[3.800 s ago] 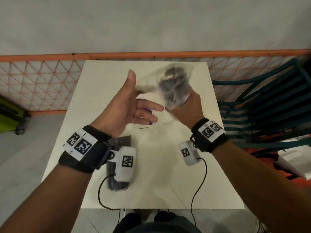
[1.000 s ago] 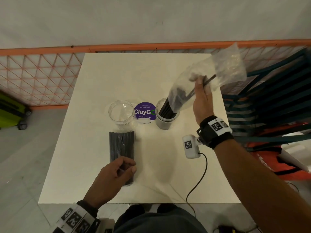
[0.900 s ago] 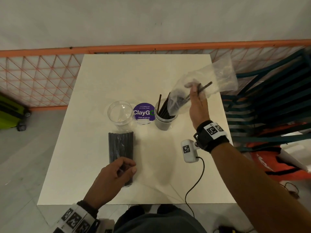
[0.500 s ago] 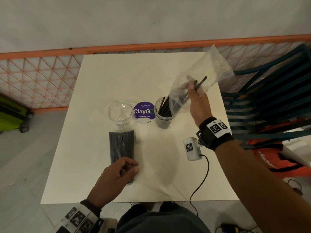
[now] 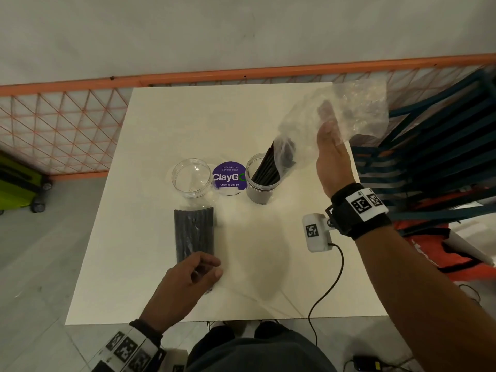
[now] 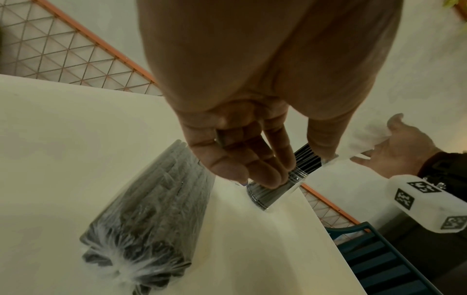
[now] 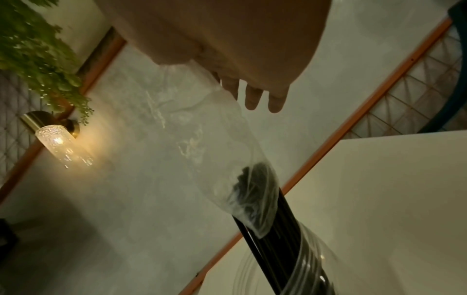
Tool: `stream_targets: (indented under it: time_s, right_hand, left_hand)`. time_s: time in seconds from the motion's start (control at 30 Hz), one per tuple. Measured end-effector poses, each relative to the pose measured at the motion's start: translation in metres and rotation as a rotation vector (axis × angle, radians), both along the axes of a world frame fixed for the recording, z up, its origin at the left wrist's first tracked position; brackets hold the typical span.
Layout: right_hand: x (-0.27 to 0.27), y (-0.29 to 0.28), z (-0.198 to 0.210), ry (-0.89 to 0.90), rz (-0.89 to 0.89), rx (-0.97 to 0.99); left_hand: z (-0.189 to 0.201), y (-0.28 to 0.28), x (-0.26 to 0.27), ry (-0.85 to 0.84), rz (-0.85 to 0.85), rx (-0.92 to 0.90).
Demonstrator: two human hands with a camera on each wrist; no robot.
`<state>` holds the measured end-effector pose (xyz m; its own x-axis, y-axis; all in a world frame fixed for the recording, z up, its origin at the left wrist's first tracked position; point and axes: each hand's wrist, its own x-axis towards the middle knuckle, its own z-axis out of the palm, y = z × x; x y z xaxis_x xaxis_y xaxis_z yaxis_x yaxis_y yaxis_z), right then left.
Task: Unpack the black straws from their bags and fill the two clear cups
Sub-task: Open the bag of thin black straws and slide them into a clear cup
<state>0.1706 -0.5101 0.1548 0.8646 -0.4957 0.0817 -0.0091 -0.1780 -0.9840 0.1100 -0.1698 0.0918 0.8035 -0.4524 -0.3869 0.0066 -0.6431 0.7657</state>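
Note:
On the white table (image 5: 161, 291) stand two clear cups. The left cup (image 5: 191, 178) is empty; the right cup (image 5: 261, 183) holds several black straws (image 5: 265, 167). My right hand (image 5: 328, 130) is raised above and right of that cup and grips a nearly empty clear bag (image 5: 349, 108), whose lower end (image 7: 255, 199) still covers the straw tops. A sealed bag of black straws (image 5: 193, 232) lies flat in front of the left cup. My left hand (image 5: 204, 272) holds its near end with curled fingers (image 6: 252, 169).
A purple round ClayGo sticker (image 5: 229, 176) sits between the cups. An orange lattice fence (image 5: 59, 124) runs behind the table. Stacked blue chairs (image 5: 429, 157) stand close on the right, above an orange bag (image 5: 442, 253). A green suitcase (image 5: 16, 183) stands at the left.
My right hand has lifted the clear bag higher and the last straws have slid out of it into the right cup. My left hand has stayed on the sealed bag.

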Motion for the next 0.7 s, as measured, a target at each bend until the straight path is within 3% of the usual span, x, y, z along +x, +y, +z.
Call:
stream_targets:
  time_s: [0.17,0.23,0.3,0.4,0.53,0.7]
  right_hand:
    - [-0.008,-0.009,0.039,-0.097,-0.291,0.195]
    - [-0.017,-0.019,0.053,-0.266,-0.328,0.285]
    - [-0.029,-0.029,0.055,-0.287,-0.357,0.275]
    - [-0.057,-0.034,0.015,0.106,-0.342,0.143]
    - [-0.101,-0.013,-0.072,0.554,-0.140,0.318]
    - [-0.105,0.023,-0.124,0.746,-0.080,0.422]
  left_hand:
    - [0.002,-0.001,0.001,0.000,-0.010,-0.033]
    - [0.001,0.000,0.001,-0.005,-0.018,-0.040]
    - [0.001,-0.001,0.000,-0.011,-0.015,-0.031]
    - [0.000,-0.002,-0.003,-0.011,-0.019,0.007]
    - [-0.001,0.004,-0.006,0.014,-0.004,0.019]
    - [0.000,0.009,-0.007,0.033,0.013,0.001]
